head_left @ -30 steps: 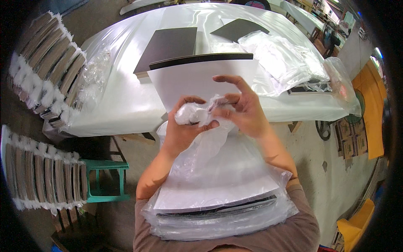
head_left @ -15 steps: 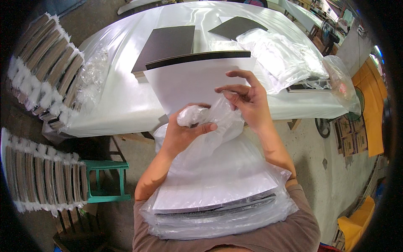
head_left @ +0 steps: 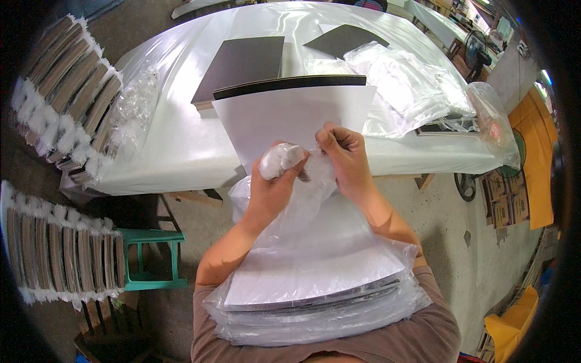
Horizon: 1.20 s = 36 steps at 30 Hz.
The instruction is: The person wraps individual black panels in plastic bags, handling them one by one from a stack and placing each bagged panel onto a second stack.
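Glossy, crinkled plastic bag [head_left: 315, 248] – smooth, matt white sheet [head_left: 284, 115] – shiny plastic table cover [head_left: 175, 139].

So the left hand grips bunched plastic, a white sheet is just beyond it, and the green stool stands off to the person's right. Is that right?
Not quite: the head view shows the green stool off to the person's left. The rest holds: the left hand grips the bunched plastic, with the white sheet just beyond it.
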{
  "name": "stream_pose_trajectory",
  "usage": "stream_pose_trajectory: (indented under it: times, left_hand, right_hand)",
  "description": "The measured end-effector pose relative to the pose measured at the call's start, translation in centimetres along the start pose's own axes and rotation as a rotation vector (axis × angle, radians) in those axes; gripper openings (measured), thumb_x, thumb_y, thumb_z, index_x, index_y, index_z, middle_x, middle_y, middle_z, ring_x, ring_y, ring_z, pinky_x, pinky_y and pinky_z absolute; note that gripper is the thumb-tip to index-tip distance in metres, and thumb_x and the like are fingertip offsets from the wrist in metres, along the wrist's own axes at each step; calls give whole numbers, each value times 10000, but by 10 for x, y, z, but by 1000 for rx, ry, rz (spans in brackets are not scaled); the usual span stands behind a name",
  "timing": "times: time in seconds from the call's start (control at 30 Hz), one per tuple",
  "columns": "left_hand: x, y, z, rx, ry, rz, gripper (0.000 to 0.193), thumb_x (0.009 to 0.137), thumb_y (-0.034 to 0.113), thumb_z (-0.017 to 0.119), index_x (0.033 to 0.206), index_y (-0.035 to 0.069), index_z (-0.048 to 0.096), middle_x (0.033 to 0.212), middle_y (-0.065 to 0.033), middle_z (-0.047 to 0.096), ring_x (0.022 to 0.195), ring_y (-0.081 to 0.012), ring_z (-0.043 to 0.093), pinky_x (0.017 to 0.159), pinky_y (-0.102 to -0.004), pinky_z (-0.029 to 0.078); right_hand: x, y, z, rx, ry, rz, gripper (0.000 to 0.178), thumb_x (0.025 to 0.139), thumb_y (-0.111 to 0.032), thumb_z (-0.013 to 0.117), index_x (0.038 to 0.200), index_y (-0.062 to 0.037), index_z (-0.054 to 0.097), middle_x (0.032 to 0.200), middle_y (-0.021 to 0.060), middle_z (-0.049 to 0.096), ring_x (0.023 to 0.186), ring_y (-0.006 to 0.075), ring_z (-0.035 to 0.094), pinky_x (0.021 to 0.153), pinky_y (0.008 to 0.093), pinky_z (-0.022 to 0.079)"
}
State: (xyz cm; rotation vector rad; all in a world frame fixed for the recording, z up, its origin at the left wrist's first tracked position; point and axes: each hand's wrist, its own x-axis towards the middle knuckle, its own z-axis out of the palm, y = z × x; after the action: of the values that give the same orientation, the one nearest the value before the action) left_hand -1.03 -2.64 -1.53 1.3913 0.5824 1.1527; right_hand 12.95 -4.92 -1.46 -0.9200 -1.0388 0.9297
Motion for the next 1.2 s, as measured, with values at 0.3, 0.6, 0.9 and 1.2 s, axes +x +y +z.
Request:
stream_pose_trajectory:
  times: [0.3, 0.6, 0.9, 1.2]
  left_hand:
    - [-3, 14, 8, 127, 134, -9, 143, 758, 129, 639, 843, 24, 591, 683, 9, 560, 629, -52, 484, 541, -190, 396]
    - [-1, 3, -3, 102, 82, -77, 165, 795, 183, 601, 803, 20, 579, 697, 30, 532, 619, -56, 455, 577, -190, 387]
    - [-2, 8, -8, -261, -25, -251, 169, 834, 184, 535, 951, 66, 504, 693, 30, 496, 656, -33, 424, 597, -158, 352]
    - [-8, -5, -61, 20, -1054, -45, 388, 567, 238, 771, 872, 63, 606, 861, -86, 594, 801, -180, 543, 735, -327, 414]
  right_hand:
    - [-6, -23, 4, -176, 68, -81, 36, 736, -8, 621, 715, 2, 593, 744, 39, 630, 625, 60, 542, 526, 182, 411]
    - [-4, -9, 8, -183, -7, -158, 264, 829, -213, 553, 665, -6, 554, 597, -5, 498, 559, 54, 422, 511, 183, 337]
    - [-6, -2, 2, 543, -342, 206, 337, 869, -353, 447, 728, -51, 502, 667, 11, 483, 543, 103, 434, 528, 217, 358]
    - [6, -57, -27, 158, 471, 338, 508, 692, -528, 605, 890, -66, 528, 604, 14, 487, 448, 91, 448, 403, 187, 387]
